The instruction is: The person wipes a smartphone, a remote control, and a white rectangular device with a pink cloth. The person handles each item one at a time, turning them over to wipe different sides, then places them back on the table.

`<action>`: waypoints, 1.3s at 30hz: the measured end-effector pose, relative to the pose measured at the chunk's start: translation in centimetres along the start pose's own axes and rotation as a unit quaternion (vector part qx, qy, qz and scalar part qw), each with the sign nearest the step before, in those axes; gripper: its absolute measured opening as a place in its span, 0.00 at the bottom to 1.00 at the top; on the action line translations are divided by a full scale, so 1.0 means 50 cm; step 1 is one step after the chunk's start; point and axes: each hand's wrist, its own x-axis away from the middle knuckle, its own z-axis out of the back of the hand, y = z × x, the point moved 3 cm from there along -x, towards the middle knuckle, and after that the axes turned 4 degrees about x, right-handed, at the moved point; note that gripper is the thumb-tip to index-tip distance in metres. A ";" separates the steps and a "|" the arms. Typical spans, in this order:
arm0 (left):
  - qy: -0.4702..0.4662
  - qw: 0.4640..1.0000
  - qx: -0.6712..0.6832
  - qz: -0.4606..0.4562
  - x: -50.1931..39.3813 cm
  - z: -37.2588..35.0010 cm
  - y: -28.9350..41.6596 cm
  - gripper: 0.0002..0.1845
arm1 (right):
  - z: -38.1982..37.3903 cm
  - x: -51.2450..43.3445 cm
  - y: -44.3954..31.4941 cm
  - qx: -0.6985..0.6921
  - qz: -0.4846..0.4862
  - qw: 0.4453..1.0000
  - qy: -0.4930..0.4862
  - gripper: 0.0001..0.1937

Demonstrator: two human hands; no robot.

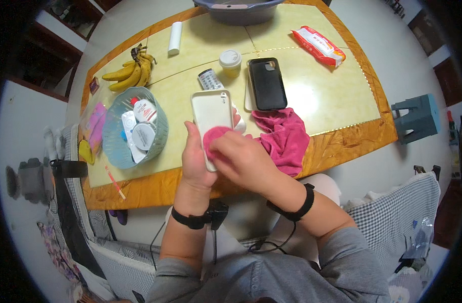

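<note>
A white phone case [212, 108] rests tilted in my left hand [195, 161], thumb along its left edge and fingertips showing past its right edge. Pressed on the lower part of the case is a round pink pad [216, 134], held under the bent fingers of my right hand [240, 157]. A crumpled magenta cloth [286, 142] lies on the table just right of my hands. Beyond it a black phone case [268, 84] lies over a lighter, flat item [249, 96] that is mostly covered. Something white behind my left fingers is partly hidden.
A light-blue plastic basket [160, 132] with bottles stands left, near bananas [130, 74]. Farther back are a remote control [210, 79], a lidded cup [231, 63], a white cylinder [174, 38], a wipes packet [318, 45] and a basin [240, 15]. A stool [416, 118] stands right of the table.
</note>
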 end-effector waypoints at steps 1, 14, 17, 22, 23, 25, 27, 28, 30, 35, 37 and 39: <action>-0.018 1.000 -0.015 0.001 -0.003 -0.003 -0.010 0.45 | 0.006 -0.006 0.007 0.032 0.004 0.999 0.037 0.11; 0.025 0.992 -0.116 -0.052 0.026 -0.008 -0.077 0.30 | 0.052 -0.031 0.031 0.156 -0.060 0.974 0.155 0.07; 0.007 0.992 -0.099 -0.077 0.030 0.003 -0.083 0.29 | 0.043 -0.025 0.034 0.149 -0.090 0.975 0.142 0.07; 0.094 0.981 -0.116 -0.123 0.021 0.037 -0.069 0.27 | 0.013 -0.008 0.035 0.062 -0.118 0.985 0.111 0.10; 0.099 0.978 -0.121 -0.141 0.017 0.039 -0.059 0.28 | 0.007 -0.004 0.036 0.035 -0.128 0.986 0.098 0.11; 0.120 0.974 -0.105 -0.162 0.016 0.040 -0.036 0.29 | -0.003 0.001 0.035 -0.007 -0.121 0.992 0.047 0.13; 0.081 0.977 -0.098 -0.173 0.006 0.029 -0.015 0.35 | -0.010 0.004 0.035 -0.053 -0.118 0.992 -0.011 0.11; 0.071 0.985 -0.062 -0.148 0.003 0.025 -0.014 0.37 | -0.011 0.005 0.029 -0.075 -0.091 0.993 -0.014 0.10; 0.026 0.995 -0.008 -0.098 -0.005 0.015 -0.012 0.39 | -0.015 0.008 0.021 -0.111 -0.054 0.992 -0.036 0.09; -0.064 0.998 0.005 -0.017 -0.005 0.009 -0.028 0.40 | -0.011 0.002 0.011 -0.032 0.028 0.998 0.038 0.09; -0.036 0.999 -0.021 0.008 -0.002 0.013 -0.045 0.39 | -0.003 -0.005 0.022 0.036 0.002 0.998 0.060 0.09; -0.017 0.999 -0.028 0.025 0.004 0.011 -0.063 0.37 | 0.010 -0.013 0.033 0.090 -0.014 0.992 0.086 0.10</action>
